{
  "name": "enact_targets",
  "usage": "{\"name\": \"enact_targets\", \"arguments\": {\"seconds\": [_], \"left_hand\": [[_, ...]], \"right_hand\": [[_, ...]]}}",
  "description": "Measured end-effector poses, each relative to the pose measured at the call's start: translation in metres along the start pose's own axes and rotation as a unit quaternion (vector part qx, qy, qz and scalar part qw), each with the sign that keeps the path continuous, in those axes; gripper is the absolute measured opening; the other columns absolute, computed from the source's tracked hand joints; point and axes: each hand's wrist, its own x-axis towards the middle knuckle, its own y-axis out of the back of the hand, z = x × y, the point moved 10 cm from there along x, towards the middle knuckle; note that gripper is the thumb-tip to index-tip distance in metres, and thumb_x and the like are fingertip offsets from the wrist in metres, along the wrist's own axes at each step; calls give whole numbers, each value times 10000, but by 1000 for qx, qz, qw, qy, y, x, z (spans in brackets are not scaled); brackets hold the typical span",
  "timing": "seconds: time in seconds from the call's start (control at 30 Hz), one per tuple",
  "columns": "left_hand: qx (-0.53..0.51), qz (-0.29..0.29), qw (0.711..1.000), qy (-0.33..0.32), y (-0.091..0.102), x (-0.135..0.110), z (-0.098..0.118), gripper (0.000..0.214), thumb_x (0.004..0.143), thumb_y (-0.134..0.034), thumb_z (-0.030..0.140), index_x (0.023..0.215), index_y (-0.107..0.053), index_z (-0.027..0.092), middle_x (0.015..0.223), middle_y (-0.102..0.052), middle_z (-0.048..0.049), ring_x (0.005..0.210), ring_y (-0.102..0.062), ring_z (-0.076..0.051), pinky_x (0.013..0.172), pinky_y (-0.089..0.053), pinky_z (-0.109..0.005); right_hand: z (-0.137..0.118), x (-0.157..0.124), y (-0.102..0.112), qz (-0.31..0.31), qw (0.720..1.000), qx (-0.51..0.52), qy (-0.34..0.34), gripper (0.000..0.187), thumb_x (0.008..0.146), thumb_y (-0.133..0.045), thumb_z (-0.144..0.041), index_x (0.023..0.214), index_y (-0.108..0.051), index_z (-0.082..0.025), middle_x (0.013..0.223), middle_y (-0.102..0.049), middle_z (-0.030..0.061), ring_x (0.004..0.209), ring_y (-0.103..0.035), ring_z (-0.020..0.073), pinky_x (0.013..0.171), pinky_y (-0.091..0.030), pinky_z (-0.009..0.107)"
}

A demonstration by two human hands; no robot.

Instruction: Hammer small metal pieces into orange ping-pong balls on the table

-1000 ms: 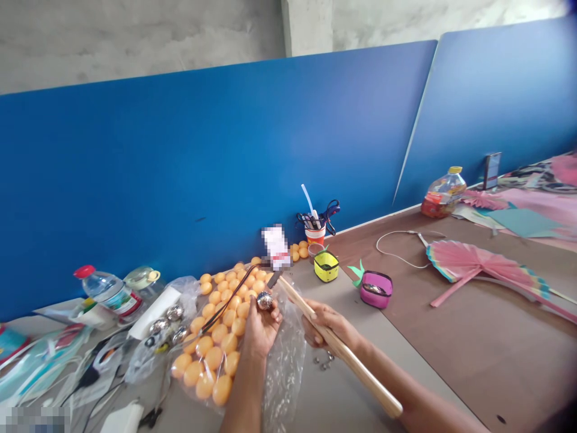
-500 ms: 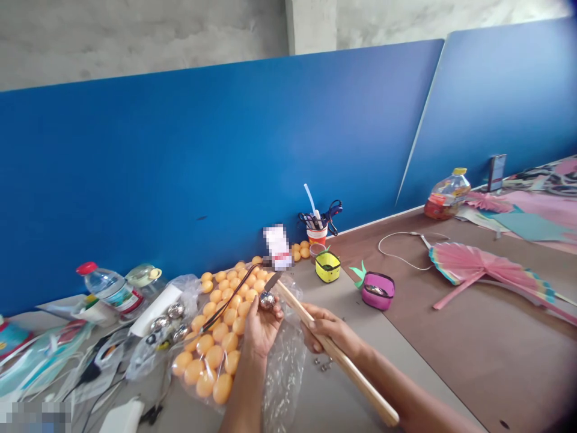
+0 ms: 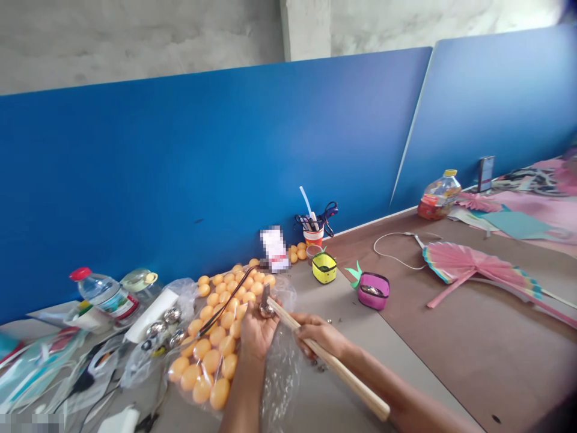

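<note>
My right hand [image 3: 321,334] is closed around the pale wooden handle of a hammer [image 3: 345,373], whose dark head reaches over my left palm. In my left hand [image 3: 258,332], turned palm up, lies a shiny metal ball [image 3: 265,310] held by the fingers. The hammer head meets or overlaps the ball; whether they touch I cannot tell. Just left of that hand, orange balls [image 3: 211,361] fill a clear plastic bag. Crumpled clear plastic [image 3: 282,373] lies beneath both hands. A few small metal bits [image 3: 320,365] sit on the grey tabletop below my right hand.
A yellow basket [image 3: 324,268] and a purple one [image 3: 374,291] stand beyond my right hand, near a cup of pens [image 3: 312,235]. Pink paper fans [image 3: 482,264] lie to the right. Bottles [image 3: 108,296], cables and more shiny balls [image 3: 156,329] crowd the left. A blue partition [image 3: 180,168] rises behind.
The hammer head has come down onto or in front of the metal ball in my left hand. My right hand has shifted slightly left and down, and the view has turned slightly.
</note>
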Motion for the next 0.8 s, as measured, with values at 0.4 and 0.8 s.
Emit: {"name": "enact_targets", "arguments": {"seconds": [0.4, 0.8], "left_hand": [[-13, 2, 1000, 6, -3, -2, 0, 333, 973, -448, 310, 1066, -710, 127, 907, -756, -150, 904, -724, -255, 857, -583, -413], [-21, -22, 1000, 0, -5, -1, 3, 292, 962, -470, 274, 1059, -706, 132, 941, -767, -152, 931, -727, -277, 867, -571, -466]], "right_hand": [[-9, -3, -11, -29, 999, 9, 38, 603, 680, -575, -352, 1230, -641, -115, 433, -487, -83, 365, -352, 85, 420, -290, 217], [-15, -1, -1, 10, 996, 60, 64, 663, 674, -598, -357, 1298, -594, -133, 443, -484, -89, 381, -355, 85, 430, -275, 212]]}}
